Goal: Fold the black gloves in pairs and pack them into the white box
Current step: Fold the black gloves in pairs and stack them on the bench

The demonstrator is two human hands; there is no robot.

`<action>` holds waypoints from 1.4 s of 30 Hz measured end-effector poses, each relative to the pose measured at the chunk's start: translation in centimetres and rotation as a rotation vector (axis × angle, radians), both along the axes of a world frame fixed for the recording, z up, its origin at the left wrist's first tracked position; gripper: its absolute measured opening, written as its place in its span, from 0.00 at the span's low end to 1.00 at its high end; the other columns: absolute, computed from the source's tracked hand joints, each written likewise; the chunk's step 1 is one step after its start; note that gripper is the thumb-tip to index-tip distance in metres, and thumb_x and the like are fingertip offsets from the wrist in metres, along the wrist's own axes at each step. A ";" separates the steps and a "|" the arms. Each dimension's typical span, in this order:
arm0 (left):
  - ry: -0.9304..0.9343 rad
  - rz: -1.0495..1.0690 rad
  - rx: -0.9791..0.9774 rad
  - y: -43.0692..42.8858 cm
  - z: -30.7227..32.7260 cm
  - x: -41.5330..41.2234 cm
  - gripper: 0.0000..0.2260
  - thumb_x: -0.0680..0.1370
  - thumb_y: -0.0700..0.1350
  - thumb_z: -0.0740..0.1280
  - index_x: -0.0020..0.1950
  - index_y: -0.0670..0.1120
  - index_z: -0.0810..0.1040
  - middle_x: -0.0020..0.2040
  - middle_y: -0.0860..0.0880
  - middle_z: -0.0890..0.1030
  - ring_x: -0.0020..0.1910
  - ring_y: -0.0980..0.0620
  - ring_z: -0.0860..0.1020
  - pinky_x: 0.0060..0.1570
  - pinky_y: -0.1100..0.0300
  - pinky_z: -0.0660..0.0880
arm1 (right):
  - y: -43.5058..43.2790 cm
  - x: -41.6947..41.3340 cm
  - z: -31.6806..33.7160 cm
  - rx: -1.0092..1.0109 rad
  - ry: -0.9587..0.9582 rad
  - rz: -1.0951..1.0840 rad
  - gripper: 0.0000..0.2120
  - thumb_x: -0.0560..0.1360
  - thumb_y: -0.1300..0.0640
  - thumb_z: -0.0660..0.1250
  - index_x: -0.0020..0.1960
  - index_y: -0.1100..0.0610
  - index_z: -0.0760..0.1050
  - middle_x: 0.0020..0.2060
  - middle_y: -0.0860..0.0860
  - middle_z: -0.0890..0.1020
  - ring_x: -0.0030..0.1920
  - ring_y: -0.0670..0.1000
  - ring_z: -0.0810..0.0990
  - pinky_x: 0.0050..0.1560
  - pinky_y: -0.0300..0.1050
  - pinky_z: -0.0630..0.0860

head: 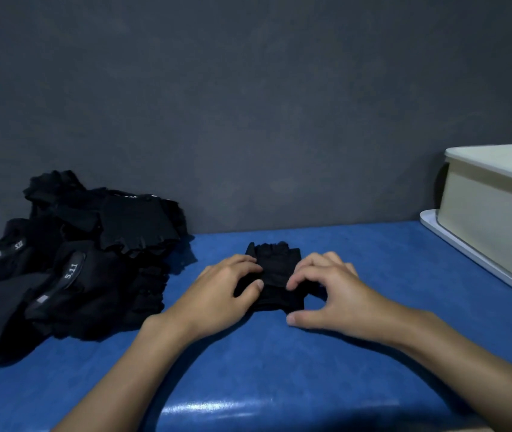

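A black fingerless glove pair [276, 269] lies flat on the blue table [248, 369], near the middle. My left hand [226, 294] rests on its left edge, fingers and thumb curled onto the fabric. My right hand [326, 291] sits at its right edge, fingertips bent down on the glove, thumb on the table. A heap of black gloves [77, 260] lies at the left. The white box [495, 213] stands at the far right, its inside hidden.
The white box stands on a white tray or lid [454, 244] that juts out toward the table's middle. A dark grey wall [248, 104] closes off the back of the table. Bare blue surface lies in front of my hands.
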State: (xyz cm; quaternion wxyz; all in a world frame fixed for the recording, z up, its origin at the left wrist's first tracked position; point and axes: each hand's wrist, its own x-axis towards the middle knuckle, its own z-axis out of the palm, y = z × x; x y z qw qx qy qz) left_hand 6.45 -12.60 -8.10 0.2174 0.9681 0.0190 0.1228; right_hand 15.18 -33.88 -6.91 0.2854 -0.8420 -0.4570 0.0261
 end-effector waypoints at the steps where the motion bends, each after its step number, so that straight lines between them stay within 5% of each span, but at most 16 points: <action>1: 0.011 0.007 0.018 -0.1 0.1 -0.1 0.25 0.77 0.60 0.56 0.69 0.51 0.76 0.70 0.58 0.72 0.69 0.59 0.69 0.71 0.51 0.66 | -0.1 -0.1 -0.2 0.011 -0.035 -0.006 0.14 0.66 0.40 0.74 0.48 0.41 0.77 0.51 0.36 0.73 0.58 0.39 0.65 0.62 0.41 0.62; 5: 0.021 0.014 0.072 -0.4 0.3 -0.3 0.28 0.76 0.63 0.55 0.69 0.50 0.75 0.68 0.59 0.72 0.68 0.58 0.70 0.70 0.53 0.67 | -0.1 0.1 -0.4 0.056 -0.105 0.001 0.03 0.72 0.48 0.72 0.41 0.44 0.79 0.48 0.36 0.75 0.55 0.41 0.70 0.62 0.44 0.62; 12: 0.055 -0.022 0.187 -1.1 0.4 -0.6 0.31 0.73 0.69 0.53 0.69 0.55 0.73 0.66 0.63 0.69 0.63 0.62 0.69 0.66 0.58 0.62 | -1.0 0.6 0.4 -0.066 -0.038 0.028 0.09 0.70 0.50 0.69 0.33 0.48 0.73 0.44 0.39 0.78 0.53 0.41 0.71 0.60 0.43 0.59; 16: 0.048 -0.030 0.132 -1.0 0.6 -0.7 0.32 0.70 0.71 0.53 0.68 0.58 0.72 0.65 0.64 0.66 0.55 0.64 0.68 0.65 0.58 0.62 | -0.8 0.9 0.8 0.053 -0.038 -0.021 0.13 0.69 0.37 0.66 0.44 0.45 0.75 0.45 0.40 0.78 0.54 0.40 0.72 0.61 0.46 0.66; 22: 0.047 0.002 0.085 -1.4 0.8 -0.6 0.27 0.79 0.63 0.59 0.76 0.55 0.64 0.74 0.63 0.61 0.58 0.63 0.63 0.65 0.62 0.58 | 0.1 2.3 -0.3 0.105 0.116 -0.063 0.28 0.75 0.48 0.69 0.72 0.48 0.64 0.65 0.43 0.75 0.66 0.40 0.72 0.68 0.42 0.68; 28: 0.082 -0.003 0.264 -0.6 0.1 -0.3 0.39 0.71 0.73 0.46 0.76 0.55 0.64 0.77 0.61 0.61 0.74 0.61 0.60 0.73 0.56 0.56 | 0.0 2.7 -0.5 -0.095 0.007 -0.054 0.33 0.75 0.41 0.66 0.75 0.50 0.61 0.68 0.44 0.72 0.67 0.46 0.72 0.67 0.45 0.69; 42: 0.088 -0.045 0.240 -0.3 0.0 -0.4 0.41 0.70 0.74 0.47 0.80 0.55 0.55 0.80 0.60 0.54 0.75 0.58 0.59 0.75 0.57 0.53 | -0.2 2.8 -0.7 -0.134 0.014 -0.071 0.37 0.75 0.37 0.64 0.78 0.50 0.57 0.73 0.43 0.66 0.71 0.44 0.66 0.70 0.41 0.64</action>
